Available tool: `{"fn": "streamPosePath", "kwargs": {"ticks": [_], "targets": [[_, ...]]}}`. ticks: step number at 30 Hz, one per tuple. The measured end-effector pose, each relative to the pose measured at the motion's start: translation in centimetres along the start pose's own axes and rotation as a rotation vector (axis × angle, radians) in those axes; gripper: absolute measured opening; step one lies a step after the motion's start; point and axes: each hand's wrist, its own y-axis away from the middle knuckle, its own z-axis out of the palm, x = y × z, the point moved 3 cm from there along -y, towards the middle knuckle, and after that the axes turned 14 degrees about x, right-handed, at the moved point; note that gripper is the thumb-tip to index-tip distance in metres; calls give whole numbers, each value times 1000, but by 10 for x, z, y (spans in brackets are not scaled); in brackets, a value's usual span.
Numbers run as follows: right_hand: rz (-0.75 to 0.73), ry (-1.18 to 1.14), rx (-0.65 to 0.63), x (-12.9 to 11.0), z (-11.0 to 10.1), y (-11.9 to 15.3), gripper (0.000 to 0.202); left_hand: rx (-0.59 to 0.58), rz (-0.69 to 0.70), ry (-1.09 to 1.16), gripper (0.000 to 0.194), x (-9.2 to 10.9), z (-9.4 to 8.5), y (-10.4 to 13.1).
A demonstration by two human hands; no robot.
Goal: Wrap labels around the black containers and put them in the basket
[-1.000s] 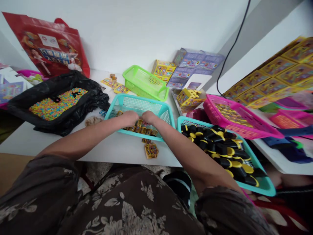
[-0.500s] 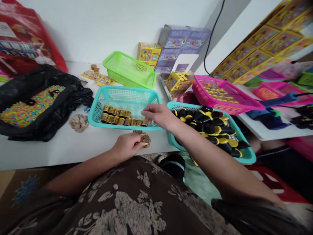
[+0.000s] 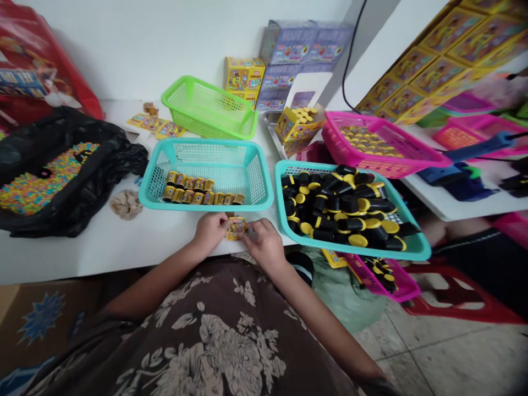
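Observation:
At the table's front edge, my left hand (image 3: 209, 234) pinches the left side of a small yellow printed label sheet (image 3: 236, 228). My right hand (image 3: 264, 242) has its fingers closed on the sheet's right side. Just beyond them, a turquoise basket (image 3: 206, 208) holds two rows of small jars (image 3: 198, 197) with yellow printed wraps, lying on their sides at its front left. To the right, another turquoise basket (image 3: 352, 252) is full of black jars with yellow lids (image 3: 350, 209), piled loosely.
A green basket (image 3: 210, 118), yellow boxes (image 3: 245, 77) and a pink basket (image 3: 383, 148) stand behind. A black bag (image 3: 119, 146) of colourful beads (image 3: 49, 176) and a crumpled beige cloth (image 3: 126, 204) lie left. A person's leg (image 3: 478, 258) shows right.
My right hand has moved from the front right of the jar basket down to the label sheet beside my left hand. The view has shifted a little, showing more floor at the right.

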Motion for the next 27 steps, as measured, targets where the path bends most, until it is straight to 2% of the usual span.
{"fn": "streamPosePath", "kwargs": {"ticks": [6,9,12,16,19,23,27], "targets": [[86,-92,68,0,-2,-2,28,81,35,148,16,3,-10,10],[122,-195,48,0,4,-7,33,18,7,203,18,4,-12,13],[195,-299,18,2,14,-11,24,-33,-43,253,17,2,-11,12],[273,-273,61,10,23,-12,15,31,-86,243,17,-2,-15,11],[214,-178,81,13,22,-11,14,99,-117,250,19,-5,-22,11],[15,-52,62,4,9,-7,21,68,-207,388,25,-8,-30,17],[-261,17,-112,-15,4,2,52,18,-311,493,28,-6,-38,25]]}}
